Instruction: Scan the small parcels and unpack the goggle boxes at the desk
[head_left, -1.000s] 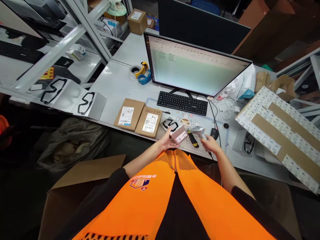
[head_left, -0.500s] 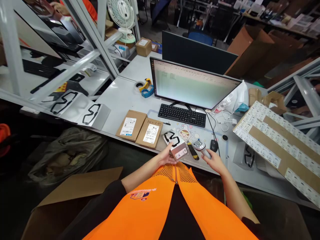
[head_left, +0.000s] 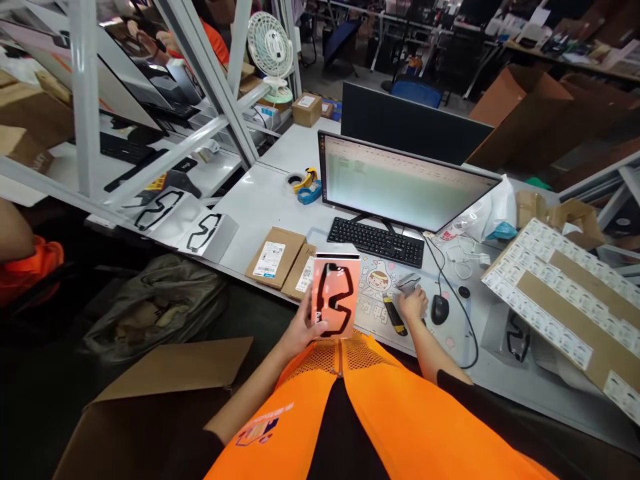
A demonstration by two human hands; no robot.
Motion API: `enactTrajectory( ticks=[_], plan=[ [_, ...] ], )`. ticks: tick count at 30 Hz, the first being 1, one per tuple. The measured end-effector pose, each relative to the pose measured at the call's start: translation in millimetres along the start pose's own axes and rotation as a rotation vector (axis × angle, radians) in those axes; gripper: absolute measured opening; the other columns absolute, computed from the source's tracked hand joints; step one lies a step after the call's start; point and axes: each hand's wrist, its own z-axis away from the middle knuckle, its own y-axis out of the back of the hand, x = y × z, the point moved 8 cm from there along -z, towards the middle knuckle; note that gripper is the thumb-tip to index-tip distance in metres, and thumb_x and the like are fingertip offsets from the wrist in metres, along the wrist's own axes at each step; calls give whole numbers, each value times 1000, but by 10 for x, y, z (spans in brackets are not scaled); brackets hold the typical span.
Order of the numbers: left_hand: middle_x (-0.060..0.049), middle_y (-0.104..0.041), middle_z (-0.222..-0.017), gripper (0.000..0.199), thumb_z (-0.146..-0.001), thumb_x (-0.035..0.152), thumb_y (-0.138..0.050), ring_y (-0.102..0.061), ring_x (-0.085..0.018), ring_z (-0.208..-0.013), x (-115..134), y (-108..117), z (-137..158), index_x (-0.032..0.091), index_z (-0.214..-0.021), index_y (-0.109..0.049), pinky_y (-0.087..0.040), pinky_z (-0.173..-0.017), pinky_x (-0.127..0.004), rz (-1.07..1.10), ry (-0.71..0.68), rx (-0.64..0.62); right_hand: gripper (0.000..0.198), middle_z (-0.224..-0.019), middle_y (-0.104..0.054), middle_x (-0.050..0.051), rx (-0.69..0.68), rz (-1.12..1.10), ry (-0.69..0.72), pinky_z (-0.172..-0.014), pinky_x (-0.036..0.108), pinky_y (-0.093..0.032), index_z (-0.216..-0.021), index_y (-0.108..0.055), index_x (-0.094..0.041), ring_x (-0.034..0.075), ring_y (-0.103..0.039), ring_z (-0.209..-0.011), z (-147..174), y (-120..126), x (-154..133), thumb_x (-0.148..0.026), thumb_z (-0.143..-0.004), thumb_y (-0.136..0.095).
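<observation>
My left hand (head_left: 300, 328) grips a small box (head_left: 336, 300) by its left edge. The box stands upright in front of my vest, its face showing a black goggle-like outline. My right hand (head_left: 414, 305) is wrapped round a grey-and-white barcode scanner (head_left: 407, 283), low over the desk mat. Between the two hands lies a black-and-yellow utility knife (head_left: 395, 316). Two brown cartons with white labels lie left of the held box; the nearer labelled carton (head_left: 294, 280) is partly hidden behind it.
A monitor (head_left: 400, 187) and a keyboard (head_left: 376, 241) stand behind my hands. The mouse (head_left: 440, 309) and its cable are at the right. A large cardboard sheet with stickers (head_left: 565, 307) leans over the right side. White goggle boxes (head_left: 210, 235) sit at the left edge; an open carton (head_left: 170, 373) is below.
The box in my left hand has been raised and turned so its goggle face shows. My right hand has moved the barcode scanner further back on the mat and turned it.
</observation>
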Motion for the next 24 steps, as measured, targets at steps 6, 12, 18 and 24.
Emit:
enactTrajectory(
  ticks=[6, 12, 18, 24],
  plan=[
    [-18, -76, -127, 104, -62, 85, -90, -70, -44, -135, 103, 745, 225, 24, -141, -64, -54, -124, -61, -297, -239, 421, 69, -172, -44, 28, 34, -69, 205, -133, 54, -33, -169, -42, -4, 40, -40, -158, -380, 165, -802, -27, -104, -48],
    [-20, -70, -141, 93, -73, 92, -84, -60, -44, -151, 326, 1123, 474, 25, -134, -63, -42, -134, -59, -506, -645, 766, 63, -176, -40, 26, -184, 74, 249, -132, 55, -35, -162, -56, -7, 40, -37, -160, -789, -64, -1302, -23, -101, -57],
    [-22, -58, -160, 103, -79, 74, -90, -58, -42, -153, 446, 1336, 615, 24, -159, -49, -45, -133, -58, -530, -777, 809, 54, -184, -30, 25, -246, 119, 261, -136, 66, -24, -147, -71, -5, 45, -17, -172, -944, -175, -1476, -20, -96, -66],
    [-26, -45, -170, 120, -81, 59, -88, -55, -38, -157, 626, 1817, 596, 20, -175, -24, -52, -126, -54, -485, -663, 916, 52, -170, -50, 26, -171, 78, 336, -133, 57, -34, -145, -73, -8, 39, -41, -161, -683, -6, -1443, -30, -99, -61]
  ],
)
